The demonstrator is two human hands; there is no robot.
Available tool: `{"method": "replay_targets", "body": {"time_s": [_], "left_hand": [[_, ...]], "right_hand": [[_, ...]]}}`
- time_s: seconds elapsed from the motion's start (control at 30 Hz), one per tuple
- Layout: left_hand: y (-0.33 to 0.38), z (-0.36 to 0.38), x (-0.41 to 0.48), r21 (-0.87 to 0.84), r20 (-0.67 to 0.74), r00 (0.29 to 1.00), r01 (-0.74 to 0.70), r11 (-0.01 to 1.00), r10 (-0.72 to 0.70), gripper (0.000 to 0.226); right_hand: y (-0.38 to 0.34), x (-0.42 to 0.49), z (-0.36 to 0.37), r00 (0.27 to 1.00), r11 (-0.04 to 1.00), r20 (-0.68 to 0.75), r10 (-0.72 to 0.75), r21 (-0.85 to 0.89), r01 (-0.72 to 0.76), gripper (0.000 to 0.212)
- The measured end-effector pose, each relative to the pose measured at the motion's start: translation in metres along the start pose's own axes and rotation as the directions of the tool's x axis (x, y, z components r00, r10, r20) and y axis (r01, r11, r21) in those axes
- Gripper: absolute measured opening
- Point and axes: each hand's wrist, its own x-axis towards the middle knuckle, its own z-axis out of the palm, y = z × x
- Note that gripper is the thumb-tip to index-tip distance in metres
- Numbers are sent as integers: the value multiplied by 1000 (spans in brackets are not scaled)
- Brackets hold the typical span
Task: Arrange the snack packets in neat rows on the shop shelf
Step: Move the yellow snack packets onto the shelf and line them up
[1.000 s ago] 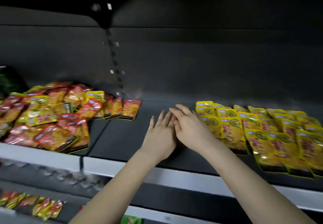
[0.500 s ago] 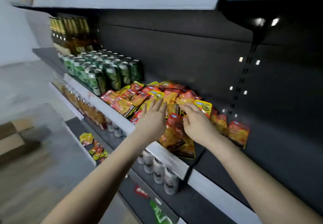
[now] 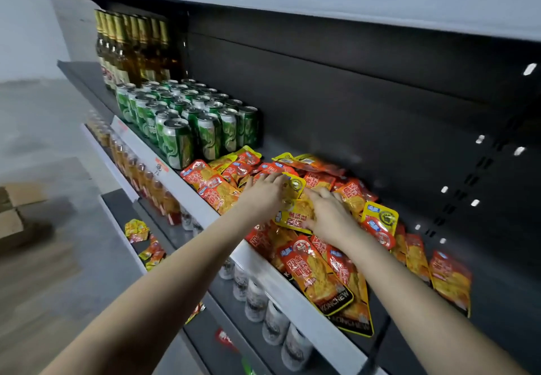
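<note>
Reaching up from the bottom edge, two bare arms stretch to a shop shelf [image 3: 140, 148] with a white front lip. At far left, cardboard boxes [image 3: 14, 208] sit on the floor. On a lower shelf level, a few stray packets [image 3: 137, 230] lie loose, and small bottles [image 3: 140, 170] stand in a row just under the main shelf. On the shelf itself, tall amber glass bottles [image 3: 131, 50] stand at the left end, with a block of green drink cans [image 3: 187, 123] just beside them. Next comes a jumbled heap of red and orange snack packets [image 3: 218, 191], starting against the cans and overlapping at all angles. The left hand [image 3: 265, 194] rests on the heap, fingers straight and spread, released and holding nothing. A yellow packet [image 3: 294, 209] lies between the hands, touching both. The right hand [image 3: 329, 213] lies over it with fingers bent; whether it is grasping or only pressing cannot be told. Farther right, one long packet [image 3: 319, 275] overhangs the lip, and the last packets [image 3: 450, 279] lie flatter.
</note>
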Motion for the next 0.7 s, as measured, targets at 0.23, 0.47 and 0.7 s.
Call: {"method": "replay_targets", "body": {"time_s": [0.23, 0.47, 0.7], "left_hand": [[2, -7, 27, -118, -36, 999, -17, 993, 13, 69], [12, -27, 28, -439, -374, 927, -142, 887, -37, 21], [65, -68, 18, -602, -523, 848, -296, 742, -86, 15]], "right_hand": [[3, 5, 8, 996, 999, -74, 49, -19, -51, 60], [13, -4, 2, 915, 906, -314, 253, 409, -110, 33], [42, -24, -29, 785, 596, -350, 512, 802, -31, 22]]}}
